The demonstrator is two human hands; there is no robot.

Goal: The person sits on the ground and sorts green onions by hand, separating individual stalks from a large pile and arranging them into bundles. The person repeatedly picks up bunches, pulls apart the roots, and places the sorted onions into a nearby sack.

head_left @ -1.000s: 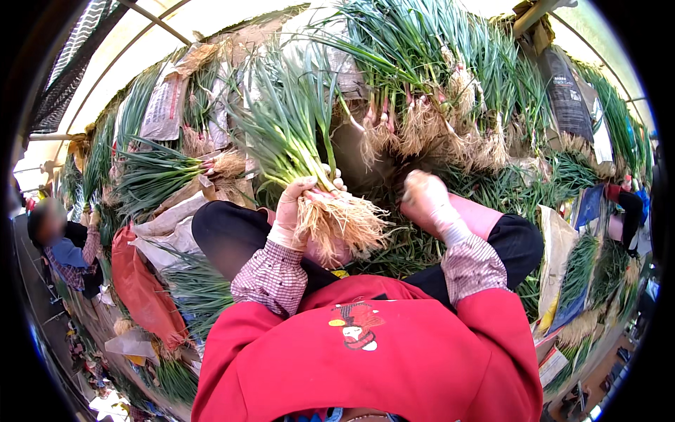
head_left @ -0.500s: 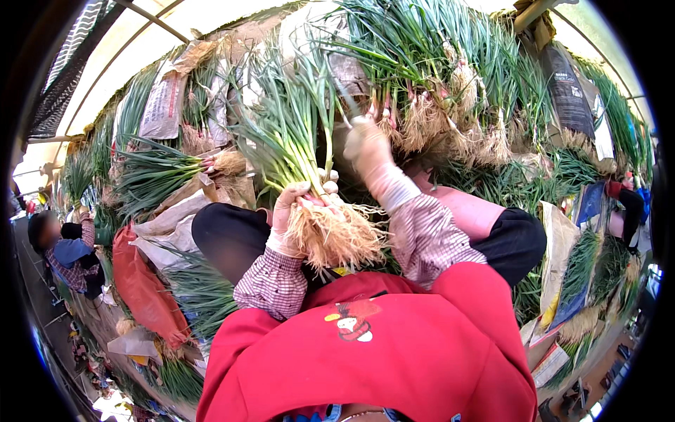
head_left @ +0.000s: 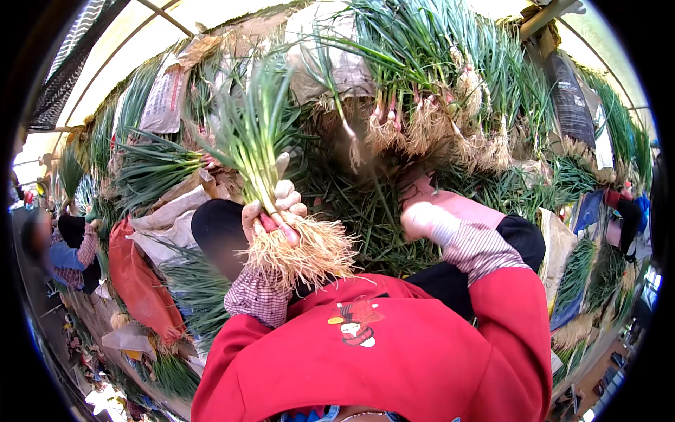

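Note:
My left hand (head_left: 287,200) is closed round the lower stems of a bunch of green onions (head_left: 264,158), just above their reddish bulbs. Their pale tangled roots (head_left: 302,250) hang toward me, and the green leaves point up and away. My right hand (head_left: 420,219) is a blurred, closed shape beside my right knee, apart from the bunch; what it grips is too smeared to make out. A single green onion (head_left: 344,126) shows beyond my hands, roots toward me, in front of a pale sack (head_left: 330,63).
Cut green leaves (head_left: 369,221) cover the ground between my knees. Several bundles (head_left: 422,119) stand in a row at the far side. Another bundle (head_left: 162,169) lies left, near a red sack (head_left: 144,281). A person (head_left: 70,250) sits at the far left.
My right hand has moved from beside the bunch back to the right, toward my knee. My left hand has shifted slightly left with the bunch. The single onion now shows apart from the bunch.

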